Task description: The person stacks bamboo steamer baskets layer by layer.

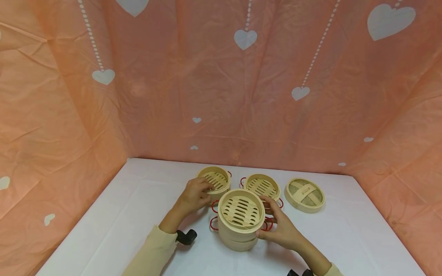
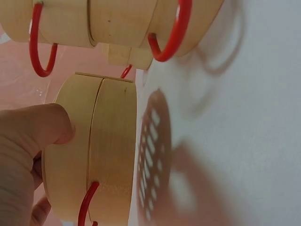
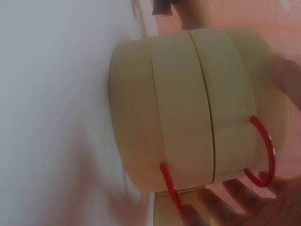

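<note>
My left hand [image 1: 196, 194] grips the round bamboo steamer basket [image 1: 216, 177] at the back left. Its thumb presses the outer wall in the left wrist view, while the fingers reach over the rim. That basket has a slatted base and red loop handles. Nearer to me stands a stack of two bamboo steamer baskets [image 1: 238, 214], one upright on the other, with red handles on both sides. The right hand [image 1: 280, 229] holds this stack at its right side. In the right wrist view its thumb lies on the upper wall and its fingers are around the handles.
Behind the stack is another steamer basket [image 1: 261, 185] with red handles. A woven bamboo lid [image 1: 305, 194] lies to its right. All stand on a white-covered table [image 1: 145, 184], enclosed by a pink curtain [image 1: 214, 92] with white hearts.
</note>
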Demonstrator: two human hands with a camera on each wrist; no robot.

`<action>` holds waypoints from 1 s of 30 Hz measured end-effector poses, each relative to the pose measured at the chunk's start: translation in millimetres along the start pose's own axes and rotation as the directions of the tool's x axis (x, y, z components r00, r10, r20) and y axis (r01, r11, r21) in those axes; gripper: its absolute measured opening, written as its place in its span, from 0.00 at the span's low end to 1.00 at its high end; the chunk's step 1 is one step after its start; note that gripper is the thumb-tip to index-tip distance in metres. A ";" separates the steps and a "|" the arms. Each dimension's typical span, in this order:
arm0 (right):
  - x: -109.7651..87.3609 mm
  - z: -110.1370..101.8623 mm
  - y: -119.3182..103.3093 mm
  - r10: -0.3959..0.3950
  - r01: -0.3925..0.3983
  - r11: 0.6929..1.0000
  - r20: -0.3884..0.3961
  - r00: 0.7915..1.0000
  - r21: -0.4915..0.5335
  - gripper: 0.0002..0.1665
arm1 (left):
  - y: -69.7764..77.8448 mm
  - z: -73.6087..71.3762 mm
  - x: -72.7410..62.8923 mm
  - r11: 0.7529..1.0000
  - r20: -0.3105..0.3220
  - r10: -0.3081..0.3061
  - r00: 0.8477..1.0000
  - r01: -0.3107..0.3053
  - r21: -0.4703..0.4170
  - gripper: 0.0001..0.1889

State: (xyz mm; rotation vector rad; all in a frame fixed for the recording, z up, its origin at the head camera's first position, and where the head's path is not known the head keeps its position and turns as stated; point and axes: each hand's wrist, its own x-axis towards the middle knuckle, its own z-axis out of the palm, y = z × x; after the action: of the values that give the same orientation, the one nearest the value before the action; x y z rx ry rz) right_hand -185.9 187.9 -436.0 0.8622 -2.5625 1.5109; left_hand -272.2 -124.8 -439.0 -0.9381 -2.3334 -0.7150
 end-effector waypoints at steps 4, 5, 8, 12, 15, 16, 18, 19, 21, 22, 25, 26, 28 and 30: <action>0.2 0.2 -0.2 0.011 -0.011 1.000 0.001 1.000 0.008 0.57 | 2.6 -2.9 0.9 1.000 -0.043 0.006 0.999 -0.006 -0.005 0.13; 0.2 0.2 -0.3 0.014 -0.014 1.000 -0.001 1.000 0.009 0.57 | 3.2 -3.6 1.2 1.000 -0.053 0.008 0.999 -0.008 -0.003 0.13; 0.7 0.5 -0.6 0.014 -0.014 1.000 -0.001 1.000 0.003 0.57 | 4.1 -5.4 2.0 1.000 -0.072 0.012 0.997 -0.011 0.010 0.12; 1.9 1.0 -0.7 0.008 -0.008 1.000 0.006 1.000 -0.002 0.59 | 5.2 -8.4 2.6 1.000 -0.080 0.009 0.997 -0.007 0.018 0.13; 3.0 1.7 -0.2 0.010 -0.010 1.000 0.012 1.000 0.007 0.62 | 6.7 -11.4 3.5 1.000 -0.085 0.003 0.996 -0.002 0.012 0.13; 3.5 2.0 0.2 0.012 -0.012 1.000 0.015 1.000 0.013 0.63 | 7.4 -12.7 3.9 1.000 -0.089 0.004 0.996 -0.002 0.014 0.13; 4.5 2.8 1.1 0.013 -0.013 1.000 0.020 1.000 0.028 0.64 | 8.9 -15.2 4.9 1.000 -0.095 0.005 0.996 -0.003 0.018 0.13; 4.9 3.2 1.6 0.013 -0.013 0.999 0.023 1.000 0.038 0.65 | 9.8 -16.5 5.4 1.000 -0.099 0.007 0.995 -0.005 0.018 0.13; 5.9 3.9 2.9 0.004 -0.005 0.998 0.025 1.000 0.057 0.66 | 11.8 -19.0 6.2 1.000 -0.106 0.010 0.994 -0.008 0.022 0.13; 6.4 4.2 3.6 -0.007 0.006 0.998 0.027 1.000 0.067 0.66 | 13.0 -20.3 6.7 1.000 -0.111 0.012 0.994 -0.010 0.020 0.13; 8.4 5.1 5.6 -0.043 0.041 0.996 0.029 0.999 0.076 0.66 | 16.5 -24.5 8.2 1.000 -0.127 0.020 0.992 -0.019 0.007 0.14; 9.2 5.4 6.2 -0.053 0.050 0.996 0.029 0.998 0.073 0.66 | 17.7 -25.9 8.8 1.000 -0.132 0.023 0.991 -0.022 0.005 0.13; 10.6 5.7 6.7 -0.058 0.055 0.996 0.031 0.998 0.070 0.66 | 20.1 -28.6 10.2 1.000 -0.139 0.028 0.990 -0.028 -0.003 0.13; 11.6 5.9 6.7 -0.051 0.049 0.997 0.032 0.998 0.066 0.66 | 22.3 -31.2 11.5 0.999 -0.143 0.030 0.989 -0.031 -0.006 0.13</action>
State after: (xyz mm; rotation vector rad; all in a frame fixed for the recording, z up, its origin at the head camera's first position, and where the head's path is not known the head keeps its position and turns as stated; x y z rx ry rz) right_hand -197.5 180.5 -440.9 0.9598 -2.5068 1.5878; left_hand -254.7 -125.5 -403.1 -0.8940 -2.1883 -0.7547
